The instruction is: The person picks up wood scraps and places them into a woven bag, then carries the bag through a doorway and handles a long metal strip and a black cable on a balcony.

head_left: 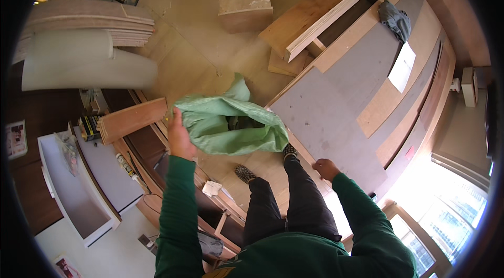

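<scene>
My left hand point(180, 136) grips the left rim of a light green woven sack point(226, 141). The sack hangs in front of me above the floor, its mouth gaping upward, and something dark that I cannot make out shows inside. My right hand point(326, 169) is apart from the sack, to its right, over the near edge of the grey-topped boards point(325, 105). Its fingers are curled closed; whether anything small is in them is hidden.
Long boards point(336, 10) lean at the far right, with a grey cloth point(395, 20) and a white sheet point(402, 67) on the panels. A wooden box point(245, 8) stands ahead on the floor. At left are stacked panels point(89, 21), a white drawer point(79, 194) and a sealant tube point(126, 166).
</scene>
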Tool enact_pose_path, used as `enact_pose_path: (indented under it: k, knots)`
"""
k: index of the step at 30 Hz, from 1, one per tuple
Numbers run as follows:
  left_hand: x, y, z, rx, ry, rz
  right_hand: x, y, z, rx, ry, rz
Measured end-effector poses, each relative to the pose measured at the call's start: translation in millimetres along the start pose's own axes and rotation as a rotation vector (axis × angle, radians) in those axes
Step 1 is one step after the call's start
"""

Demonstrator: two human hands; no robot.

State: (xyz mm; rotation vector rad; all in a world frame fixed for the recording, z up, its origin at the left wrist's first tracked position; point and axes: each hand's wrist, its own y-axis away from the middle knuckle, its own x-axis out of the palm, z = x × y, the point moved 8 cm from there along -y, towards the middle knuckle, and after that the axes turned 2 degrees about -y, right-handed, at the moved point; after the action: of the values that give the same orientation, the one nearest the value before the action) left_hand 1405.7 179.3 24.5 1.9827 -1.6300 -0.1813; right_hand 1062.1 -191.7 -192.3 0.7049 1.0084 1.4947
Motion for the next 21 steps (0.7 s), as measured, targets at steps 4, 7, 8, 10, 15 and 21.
enact_pose_path:
  k: [4, 7, 8, 10, 15, 21]
  knots:
    - [-13, -30, -42, 0.041, -0.235, 0.036, -43, 24, -99, 0.058, 0.136, -0.112]
    - [2, -29, -79, 0.188, -0.43, 0.015, -64, 35, -175, 0.293, 0.009, -0.092]
    - [4, -33, -90, 0.187, -0.448, 0.02, -70, 38, -197, 0.374, -0.06, -0.084]
    - [-3, -42, -119, 0.215, -0.47, -0.007, -82, 48, -219, 0.416, -0.135, -0.16]
    - [15, -61, -194, 0.348, -0.482, -0.026, -85, 70, -199, 0.352, -0.296, -0.387]
    - [23, -106, -232, 0.279, -0.558, 0.052, -19, 62, -126, 0.333, -0.492, -0.42]
